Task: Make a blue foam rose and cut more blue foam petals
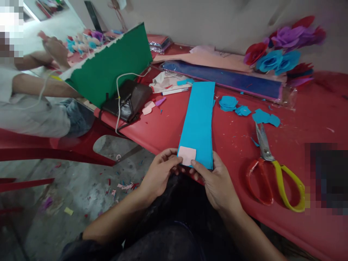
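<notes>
A long blue paper strip reaches over the edge of the red table, its near end between my hands. On that end's left corner lies a small pink paper piece. My left hand pinches the left corner, thumb on the pink piece and fingers beneath. From the right, my right hand grips the same end, its thumb at the pink piece's lower right corner. Scissors with a red and a yellow handle lie to the right, blades slightly apart. Cut blue pieces sit right of the strip.
A green board stands at the left, beside a dark bag with a white cable. A wrapped blue pack and paper flowers are at the back. Another person's arm is at far left.
</notes>
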`<state>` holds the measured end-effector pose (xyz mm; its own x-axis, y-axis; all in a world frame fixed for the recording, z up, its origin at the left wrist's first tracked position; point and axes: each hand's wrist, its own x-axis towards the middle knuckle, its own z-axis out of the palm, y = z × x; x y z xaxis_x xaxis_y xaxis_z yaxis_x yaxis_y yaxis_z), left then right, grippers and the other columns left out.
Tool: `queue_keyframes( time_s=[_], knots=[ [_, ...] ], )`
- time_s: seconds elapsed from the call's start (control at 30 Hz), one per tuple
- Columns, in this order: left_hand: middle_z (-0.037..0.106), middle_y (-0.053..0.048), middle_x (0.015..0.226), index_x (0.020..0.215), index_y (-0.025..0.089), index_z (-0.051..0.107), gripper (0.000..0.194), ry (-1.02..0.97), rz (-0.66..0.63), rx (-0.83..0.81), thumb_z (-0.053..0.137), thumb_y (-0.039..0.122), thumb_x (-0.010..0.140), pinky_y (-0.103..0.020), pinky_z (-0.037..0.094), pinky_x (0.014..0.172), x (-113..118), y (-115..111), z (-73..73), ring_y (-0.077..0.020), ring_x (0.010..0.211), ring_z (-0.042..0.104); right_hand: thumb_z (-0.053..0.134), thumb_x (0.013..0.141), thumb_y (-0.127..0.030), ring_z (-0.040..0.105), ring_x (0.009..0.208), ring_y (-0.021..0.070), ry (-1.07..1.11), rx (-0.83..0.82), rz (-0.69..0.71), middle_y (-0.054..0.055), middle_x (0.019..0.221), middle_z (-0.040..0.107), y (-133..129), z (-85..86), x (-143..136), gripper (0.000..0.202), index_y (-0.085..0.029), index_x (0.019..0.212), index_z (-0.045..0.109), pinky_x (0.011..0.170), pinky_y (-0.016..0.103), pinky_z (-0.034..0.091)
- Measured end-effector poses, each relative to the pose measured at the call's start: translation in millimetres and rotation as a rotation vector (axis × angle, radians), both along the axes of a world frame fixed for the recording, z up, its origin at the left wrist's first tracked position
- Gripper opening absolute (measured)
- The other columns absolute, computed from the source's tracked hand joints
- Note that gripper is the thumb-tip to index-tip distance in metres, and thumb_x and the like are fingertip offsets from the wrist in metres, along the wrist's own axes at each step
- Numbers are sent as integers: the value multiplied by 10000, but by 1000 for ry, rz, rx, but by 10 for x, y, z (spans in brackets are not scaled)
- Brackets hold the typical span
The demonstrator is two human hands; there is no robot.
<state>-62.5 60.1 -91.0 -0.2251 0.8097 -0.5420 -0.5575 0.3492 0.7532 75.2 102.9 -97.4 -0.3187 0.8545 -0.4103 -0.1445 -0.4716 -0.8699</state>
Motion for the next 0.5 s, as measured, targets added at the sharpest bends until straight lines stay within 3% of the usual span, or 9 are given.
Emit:
queue_keyframes(
  time_s=[0.17,0.27,0.33,0.43,0.5],
  knots=[
    [689,-58,955,998,171,657,265,-102,-61,10,705,203,739,-293,503,738,-51,68,17,-151,796,632,735,736,-261,557,520,92,-35,-23,33,-40,636,632,33,9,10,287,-192,933,539,461,203,428],
    [697,-74,895,948,138,669,244,-150,-114,-11,720,187,715,-321,523,728,-48,115,7,-161,750,634,711,755,-281,558,518,104,-99,20,73,-38,624,620,42,19,16,273,-190,934,525,458,214,438],
    [698,-67,850,926,130,675,235,-146,-115,-36,729,179,702,-307,529,696,-41,136,-10,-155,724,634,666,797,-322,573,528,122,-157,88,144,-35,640,620,41,58,91,317,-196,1047,518,469,235,461],
    [702,-58,839,928,132,685,239,-130,-100,-53,736,180,700,-283,536,672,-52,149,-30,-147,727,640,592,850,-404,623,595,159,-400,265,282,2,771,660,41,158,412,522,-243,1320,430,549,298,520],
    [706,-59,849,933,135,688,246,-109,-87,-57,740,186,698,-286,544,671,-70,147,-34,-151,738,646,574,849,-458,653,705,194,-737,453,229,41,867,669,60,201,750,449,-262,1251,540,660,352,542]
  ],
)
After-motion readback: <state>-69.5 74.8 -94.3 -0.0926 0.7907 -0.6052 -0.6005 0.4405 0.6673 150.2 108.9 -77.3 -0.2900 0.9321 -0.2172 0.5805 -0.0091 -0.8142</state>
